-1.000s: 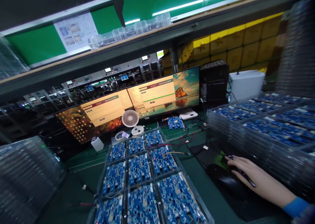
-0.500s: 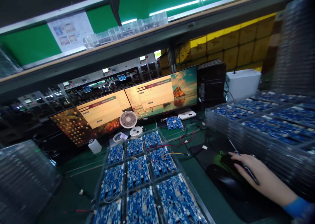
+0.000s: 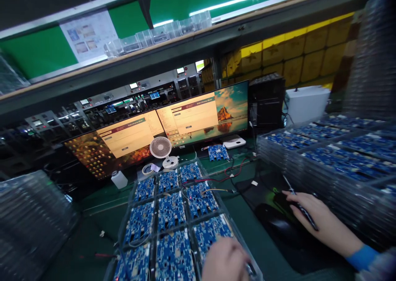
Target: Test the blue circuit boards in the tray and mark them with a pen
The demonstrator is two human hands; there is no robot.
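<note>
My right hand (image 3: pixel 312 215), with a blue band at the wrist, is closed around a slim black-handled tool (image 3: pixel 306 218). Its thin metal end points up and away. Beneath the fingers lies a dark mouse (image 3: pixel 280 199) with a green glow, partly covered by the hand. At the bottom edge, my left hand (image 3: pixel 225 259) is over the near right part of a clear tray (image 3: pixel 241 236) of blue circuit boards (image 3: pixel 171 211). Its fingers look curled, but blur and the frame edge hide what they hold. Red and yellow wires (image 3: pixel 216 189) run to a board in the right column.
Stacked trays of boards (image 3: pixel 297 157) stand on the right, more clear trays (image 3: pixel 34 219) on the left. Two monitors (image 3: pixel 201 120), a small fan (image 3: pixel 161 147), a white bottle (image 3: pixel 119 179) and a loose board (image 3: pixel 218 152) are at the back. A shelf (image 3: pixel 173 40) crosses above.
My left hand has come into view from below, over the near right board. My right hand, still gripping the tool, appears slightly farther left. The view has shifted a little.
</note>
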